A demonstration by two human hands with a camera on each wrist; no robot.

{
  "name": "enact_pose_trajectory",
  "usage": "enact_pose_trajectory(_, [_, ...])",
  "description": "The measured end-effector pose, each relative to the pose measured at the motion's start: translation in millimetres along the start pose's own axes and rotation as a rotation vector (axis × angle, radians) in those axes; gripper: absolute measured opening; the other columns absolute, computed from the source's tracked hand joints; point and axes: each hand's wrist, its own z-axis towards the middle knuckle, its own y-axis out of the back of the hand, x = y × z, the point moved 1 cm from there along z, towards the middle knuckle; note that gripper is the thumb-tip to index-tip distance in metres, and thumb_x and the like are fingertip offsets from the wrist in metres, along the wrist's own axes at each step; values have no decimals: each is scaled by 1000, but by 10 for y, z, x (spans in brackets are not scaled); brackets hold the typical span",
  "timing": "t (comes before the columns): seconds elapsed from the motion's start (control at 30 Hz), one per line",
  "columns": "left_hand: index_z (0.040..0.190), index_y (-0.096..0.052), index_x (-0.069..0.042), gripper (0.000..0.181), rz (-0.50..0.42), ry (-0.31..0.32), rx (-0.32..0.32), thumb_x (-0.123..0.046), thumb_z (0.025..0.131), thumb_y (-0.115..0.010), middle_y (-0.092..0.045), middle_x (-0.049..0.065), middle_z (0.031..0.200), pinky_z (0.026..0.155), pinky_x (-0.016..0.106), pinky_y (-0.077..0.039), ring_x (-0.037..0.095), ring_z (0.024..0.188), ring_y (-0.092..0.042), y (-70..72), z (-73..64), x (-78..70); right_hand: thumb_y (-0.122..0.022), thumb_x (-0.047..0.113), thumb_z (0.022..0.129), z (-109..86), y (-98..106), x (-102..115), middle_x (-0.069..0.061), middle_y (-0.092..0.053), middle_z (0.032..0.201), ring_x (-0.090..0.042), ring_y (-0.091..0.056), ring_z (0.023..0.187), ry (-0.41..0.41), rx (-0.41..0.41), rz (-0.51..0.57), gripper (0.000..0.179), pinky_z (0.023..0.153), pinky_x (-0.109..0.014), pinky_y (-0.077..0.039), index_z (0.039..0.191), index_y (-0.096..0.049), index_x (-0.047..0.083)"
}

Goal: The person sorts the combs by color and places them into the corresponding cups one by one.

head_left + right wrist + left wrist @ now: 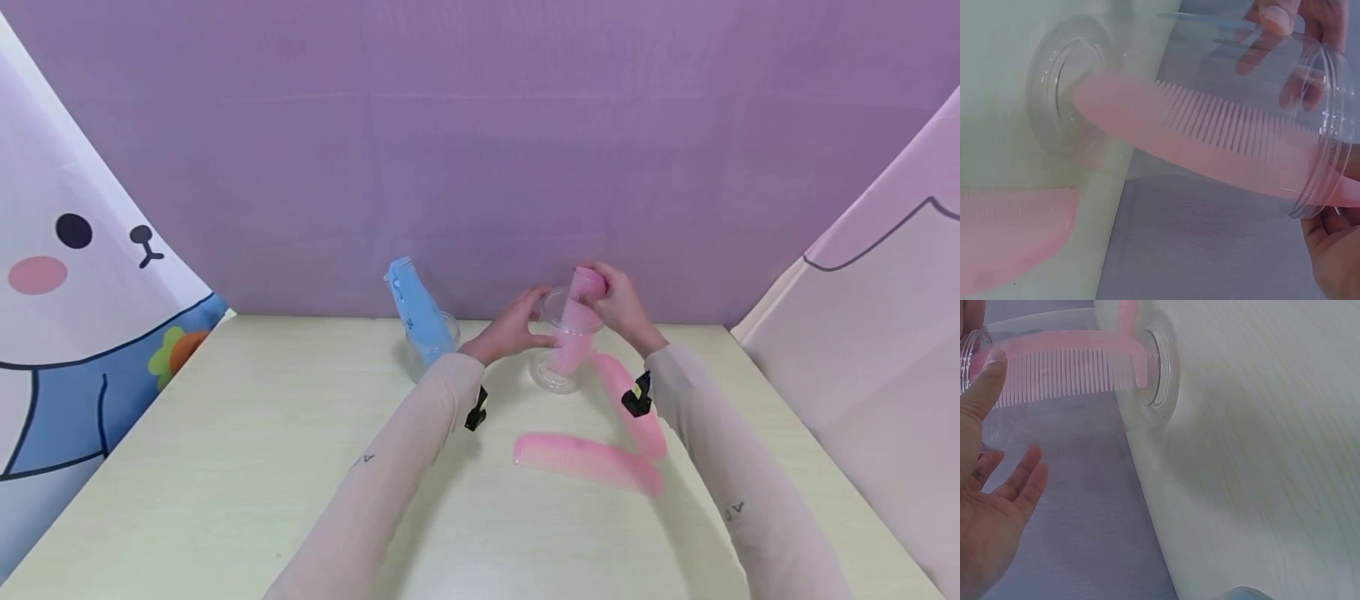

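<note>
A clear plastic cup (555,383) with a wide round foot stands upright near the table's back edge. My left hand (513,327) holds it from the left, thumb (988,384) on the near wall and fingers spread round it. Inside the cup a pink comb (1210,153) leans at a slant, its lower end down by the foot. At the rim my right hand (624,307) pinches the upper end of this comb. Two more pink combs lie on the table: one (581,458) in front of the cup, the other (651,435) partly behind my right wrist camera.
To the left another clear cup (414,367) holds blue combs (420,312), which lean leftward; how many cannot be told. Behind the pale table (225,467) rises a purple cloth (480,167). Printed cloths flank it, a cartoon animal (67,333) on the left.
</note>
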Motion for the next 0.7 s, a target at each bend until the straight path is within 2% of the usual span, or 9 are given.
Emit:
enact_pose_trajectory(0.17, [143,-24,-10,88,-1,0,1,-26,74,-76,-31,6,143,94,27,-47,24,115,-51,3,-6,1,-59,-11,78,9,-18,-17,-24,-55,115,-32,-52,92,-38,-17,-15,48,75,-40,-47,124,-52,2])
enact_pose_trajectory(0.43, [142,-25,-9,88,-5,0,2,-25,73,-77,-33,8,142,95,27,-46,23,117,-49,9,-12,-15,-64,-8,78,48,-51,-62,-23,-56,117,-32,-54,93,-35,-71,16,49,76,-40,-49,124,-51,3])
enact_pose_trajectory(0.7, [143,-25,-10,87,0,2,0,-26,74,-76,-32,8,143,94,28,-47,24,115,-51,8,-6,-2,-61,-10,78,111,-73,-107,-23,-54,119,-32,-54,98,-94,-83,74,54,82,-40,-49,128,-48,3])
